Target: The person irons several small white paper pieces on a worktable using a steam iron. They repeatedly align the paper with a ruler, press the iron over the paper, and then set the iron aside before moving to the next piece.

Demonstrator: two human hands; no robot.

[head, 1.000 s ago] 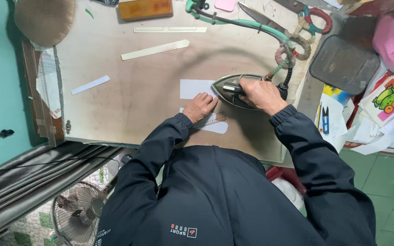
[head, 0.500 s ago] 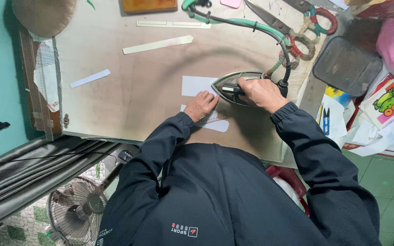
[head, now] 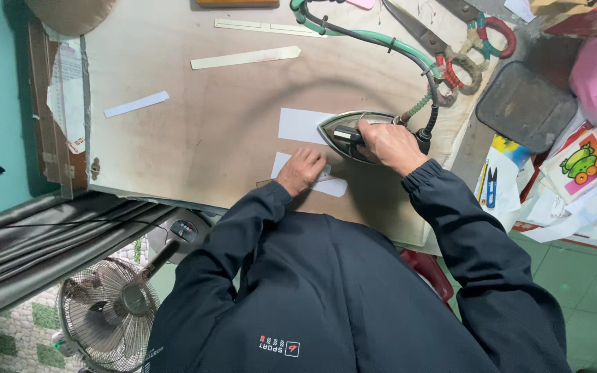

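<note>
Two hands: right (head: 390, 145) grips iron (head: 345, 131) (on white strip (head: 302, 124)); left (head: 301, 170) flat, open.

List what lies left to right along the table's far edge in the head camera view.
Small white strip → long cream strip → green hose → big scissors → dark tray.

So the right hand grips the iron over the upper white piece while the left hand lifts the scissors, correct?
Not quite. In the head view the left hand presses flat on the lower white piece; the scissors lie untouched. The right hand does grip the iron over the upper white piece.
</note>
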